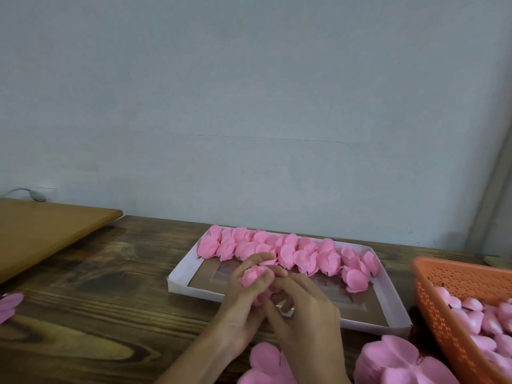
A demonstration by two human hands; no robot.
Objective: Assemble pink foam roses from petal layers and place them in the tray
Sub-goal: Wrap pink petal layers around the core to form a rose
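A pink foam rose [254, 276] is held over the near edge of the white cardboard tray [181, 273]. My left hand [243, 303] grips it, with the fingers curled around the bloom. My right hand [302, 314] meets it from the right, its fingertips pinching at the rose's underside, which is hidden. Several finished pink roses [288, 252] lie in rows along the tray's far side. Flat pink petal layers [266, 361] lie on the table below my hands, with a thicker stack of petal layers [399, 364] to their right.
An orange perforated basket [443, 300] holding pink rose buds stands at the right. More pink petals [9, 307] lie at the left edge. A lighter wooden board [41, 228] sits at the back left of the dark wooden table [110, 286]; a wall rises behind.
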